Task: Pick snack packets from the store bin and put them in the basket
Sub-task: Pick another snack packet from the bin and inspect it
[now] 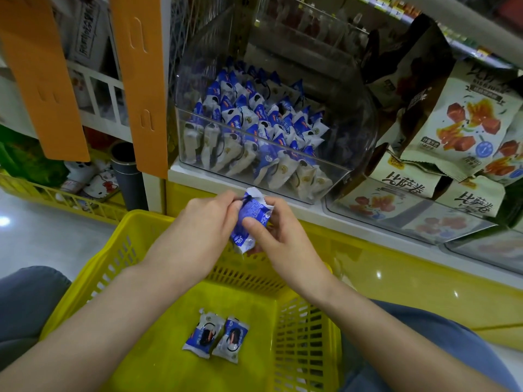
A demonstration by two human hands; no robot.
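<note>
I see L grip (210, 219) + R grip (273, 241) both pinching packet (250, 219) near basket (135, 217) far rim; early release cd drop it outside.

Upper left: two orange card strips (42, 80) hang side by side. Middle left: a low yellow wire tray (70, 199) holds cat-face items (102, 182); a grey tube (128, 176) stands upright just beside it. Right: beige bags printed with red cubes (464, 120) lie piled in clear display boxes (410, 219), dark brown bags (416, 60) above them. Lower right: a glossy yellow base panel (424, 278). Lower left: pale floor (34, 236).
</note>
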